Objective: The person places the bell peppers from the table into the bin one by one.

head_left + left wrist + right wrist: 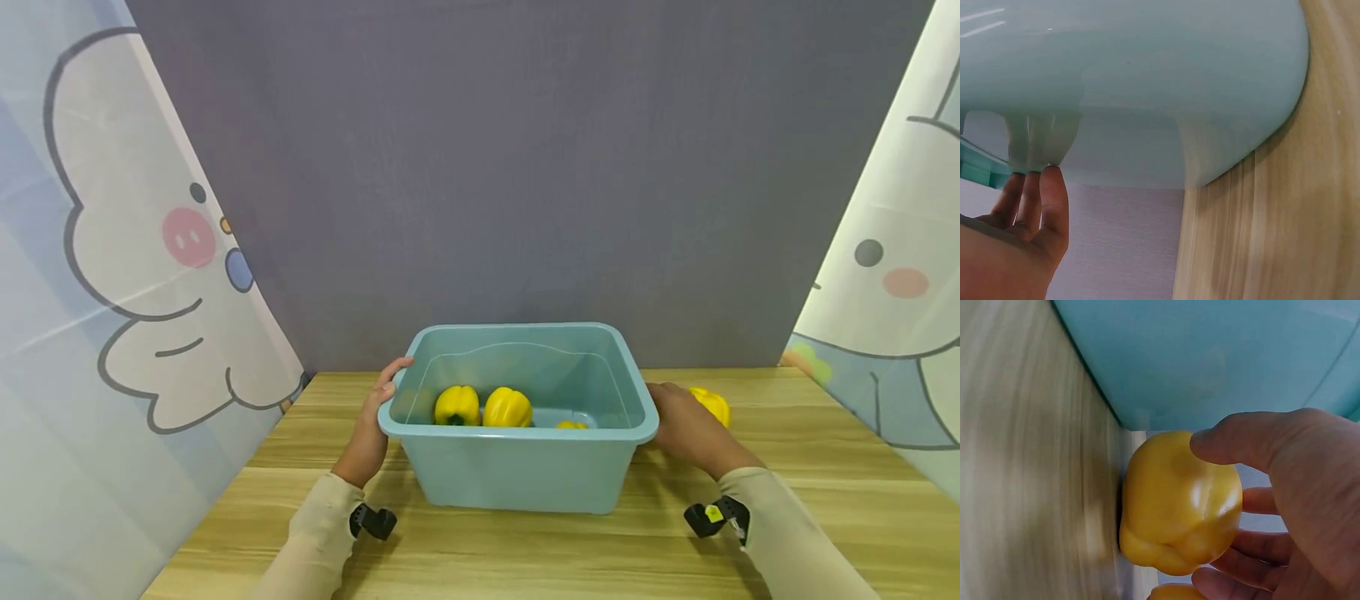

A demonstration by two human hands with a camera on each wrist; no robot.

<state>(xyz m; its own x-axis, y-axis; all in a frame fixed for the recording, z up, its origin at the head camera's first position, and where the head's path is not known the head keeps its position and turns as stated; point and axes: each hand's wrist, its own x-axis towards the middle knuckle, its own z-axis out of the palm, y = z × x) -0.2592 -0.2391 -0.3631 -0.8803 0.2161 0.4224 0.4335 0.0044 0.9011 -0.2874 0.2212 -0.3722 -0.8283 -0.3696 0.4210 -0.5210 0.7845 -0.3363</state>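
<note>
A light blue plastic bin (pixel 517 471) stands on the wooden table, with three yellow bell peppers showing inside: one at left (pixel 457 403), one beside it (pixel 507 407), and a third whose top (pixel 572 425) peeks over the front rim. My left hand (pixel 371 425) holds the bin's left rim, its fingertips (pixel 1054 187) against the outer wall. Right of the bin, my right hand (pixel 1310 487) has thumb and fingers around a yellow bell pepper (pixel 1179 503) at the table surface; in the head view this pepper is hidden.
Another yellow bell pepper (pixel 711 407) lies just beyond my right hand. A grey cloth wall (pixel 517 183) rises behind the table (pixel 480 554), and cartoon-printed curtains (pixel 82 400) hang at both sides.
</note>
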